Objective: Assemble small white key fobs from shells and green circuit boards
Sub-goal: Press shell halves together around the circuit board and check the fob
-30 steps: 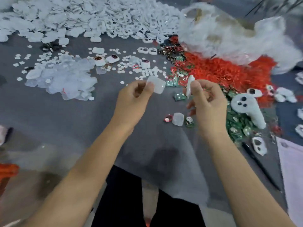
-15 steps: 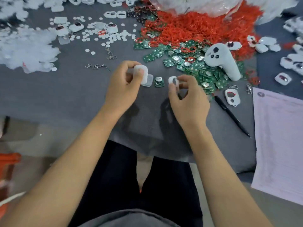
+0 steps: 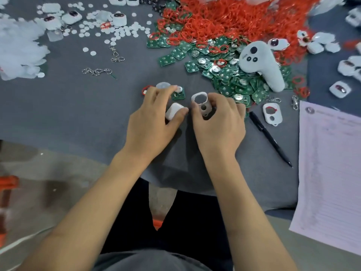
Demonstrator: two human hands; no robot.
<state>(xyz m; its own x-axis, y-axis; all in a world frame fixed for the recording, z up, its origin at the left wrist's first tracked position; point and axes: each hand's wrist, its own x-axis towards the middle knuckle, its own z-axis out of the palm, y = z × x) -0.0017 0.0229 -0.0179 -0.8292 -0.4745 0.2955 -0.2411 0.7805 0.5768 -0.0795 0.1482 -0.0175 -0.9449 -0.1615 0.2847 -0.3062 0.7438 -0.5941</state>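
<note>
Counter [image 3: 78, 114]: your grey working surface fills the middle of the frame and is crowded along the top, so anything you drop can vanish among look-alike parts.
Red ring heap [image 3: 224, 18]: at upper centre it spills onto the boards; a loose ring could ride in with the next board you pick.
Green circuit boards [image 3: 230, 77]: the pile sits right of centre, just beyond your right hand. Boards overlap, so you may lift two at once.
White controller [image 3: 261, 63]: it lies on the pile's right side and could slide if you dig under it.
Left hand [image 3: 154, 122]: the thumb-side grip pinches a solid white shell [image 3: 173, 112] while the fingertips reach the single board [image 3: 178, 93] just above centre. Doing both risks the shell slipping out.
Right hand [image 3: 218, 122]: the grip is curled round the open shell frame [image 3: 201, 102], cut-outs facing up. Squeeze hard and the thin rim may flex, I judge.
Single board: it lies beside a clear round piece [image 3: 163, 85] and a red ring [image 3: 145, 90]; your fingers could drag those along.
Pen [image 3: 269, 137]: right of your hands, it could roll if nudged.
</note>
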